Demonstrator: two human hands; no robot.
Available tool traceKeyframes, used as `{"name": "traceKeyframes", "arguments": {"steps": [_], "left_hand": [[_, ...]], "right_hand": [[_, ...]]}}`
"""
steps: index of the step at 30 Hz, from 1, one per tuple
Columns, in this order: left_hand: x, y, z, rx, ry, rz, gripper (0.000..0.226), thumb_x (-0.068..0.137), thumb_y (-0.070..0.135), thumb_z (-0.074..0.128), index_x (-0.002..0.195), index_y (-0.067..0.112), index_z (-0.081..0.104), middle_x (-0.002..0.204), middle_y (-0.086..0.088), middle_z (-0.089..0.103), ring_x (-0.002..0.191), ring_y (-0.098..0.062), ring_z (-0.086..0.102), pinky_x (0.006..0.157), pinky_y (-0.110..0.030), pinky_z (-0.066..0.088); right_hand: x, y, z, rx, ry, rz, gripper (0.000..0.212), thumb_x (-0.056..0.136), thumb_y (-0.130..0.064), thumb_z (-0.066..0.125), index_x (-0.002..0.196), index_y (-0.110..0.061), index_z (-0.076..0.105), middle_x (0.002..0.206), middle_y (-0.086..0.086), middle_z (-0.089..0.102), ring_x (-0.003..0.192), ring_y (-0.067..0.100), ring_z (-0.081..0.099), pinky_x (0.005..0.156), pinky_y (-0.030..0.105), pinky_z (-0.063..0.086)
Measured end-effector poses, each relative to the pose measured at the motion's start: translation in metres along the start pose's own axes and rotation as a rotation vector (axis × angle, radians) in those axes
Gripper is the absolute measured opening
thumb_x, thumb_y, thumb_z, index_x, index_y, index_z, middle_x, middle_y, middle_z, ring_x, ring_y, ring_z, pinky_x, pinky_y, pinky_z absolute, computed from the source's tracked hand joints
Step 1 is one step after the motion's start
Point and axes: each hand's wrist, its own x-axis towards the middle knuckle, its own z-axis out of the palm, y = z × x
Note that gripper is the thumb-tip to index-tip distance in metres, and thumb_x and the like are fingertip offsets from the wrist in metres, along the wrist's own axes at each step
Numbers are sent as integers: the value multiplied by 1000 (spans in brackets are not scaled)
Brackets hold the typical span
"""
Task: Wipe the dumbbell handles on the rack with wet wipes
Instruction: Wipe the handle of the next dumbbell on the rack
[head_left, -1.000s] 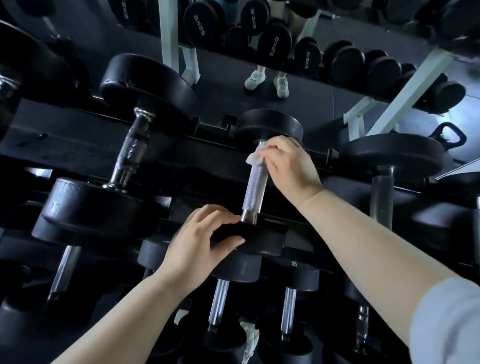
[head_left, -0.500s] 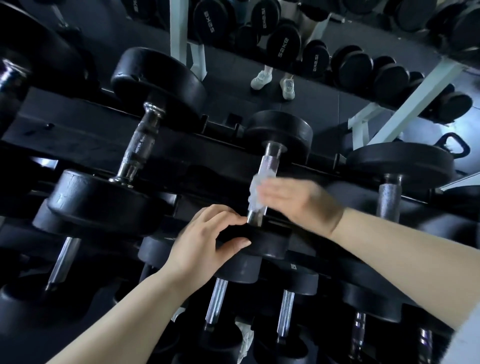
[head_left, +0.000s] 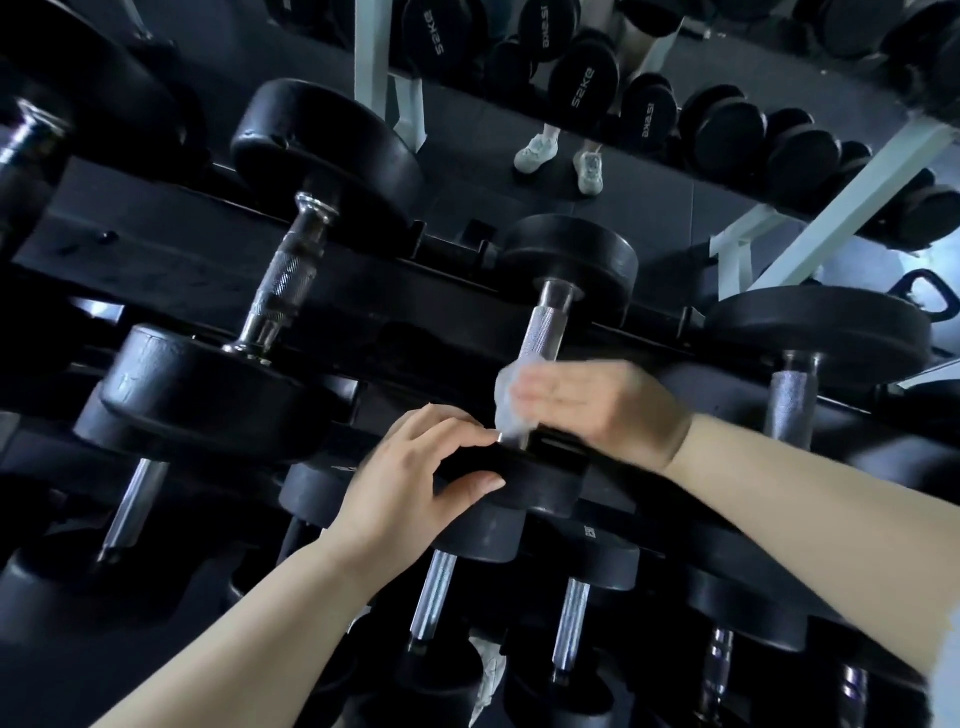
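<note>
A dark gym rack holds rows of dumbbells. At centre, the right hand wraps its grip and a wet wipe round the knurled handle at its six-o'clock end. At seven o'clock, the left hand clasps the near weight head, likely steadying it.

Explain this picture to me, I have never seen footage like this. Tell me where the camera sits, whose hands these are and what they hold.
The camera is worn on a person's head and looks down at their own bare hands; no machine is involved. Dumbbells lie on a dark rack. The left hand grips the near weight of one dumbbell. The right hand, blurred, holds a wet wipe against that dumbbell's metal handle; its exact grip is unclear.
</note>
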Motion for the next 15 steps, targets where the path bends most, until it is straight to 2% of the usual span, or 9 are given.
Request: {"name": "traceKeyframes", "arguments": {"steps": [3,5,7,10,11,13,15], "left_hand": [[-1,1,0,8,-2,-8,38,72,55,45,105,38,47,114,20,42,100,1,44,74,-8,35],[0,1,0,11,-3,-12,38,72,56,45,105,38,47,115,19,42,101,1,44,74,-8,36],[0,1,0,4,1,-8,37,72,55,46,104,37,48,112,18,45,100,0,45,75,-10,37],[0,1,0,-16,16,7,34,73,52,49,102,36,51,97,24,53,99,-2,47,78,-14,36],[0,1,0,-24,20,5,35,72,52,49,103,35,51,98,26,50,100,-3,47,78,-14,36],[0,1,0,-41,25,-8,37,71,53,50,104,35,53,99,27,48,100,-2,47,75,-14,35],[0,2,-1,-41,20,-13,40,70,54,49,105,35,51,99,27,49,101,-1,46,74,-13,35]], "right_hand": [[16,27,4,-87,141,264,23,77,6,51,87,3,72,90,18,72,84,30,70,89,21,45],[18,17,6,-82,216,354,22,81,4,50,84,3,72,88,17,73,82,30,70,88,24,45],[7,-6,8,11,153,267,30,91,-2,45,82,-1,74,88,13,74,83,26,71,80,27,50],[0,-18,-2,107,37,162,30,88,-1,45,82,-3,74,89,10,74,86,25,70,75,32,56],[5,-12,-2,88,46,209,31,87,-1,44,81,-2,74,88,12,74,84,27,71,73,33,57],[18,5,0,48,125,455,27,79,-1,46,77,0,73,82,16,72,76,30,69,73,31,55],[25,11,6,82,253,703,20,73,0,53,75,2,72,79,18,67,75,24,63,76,11,44]]}}
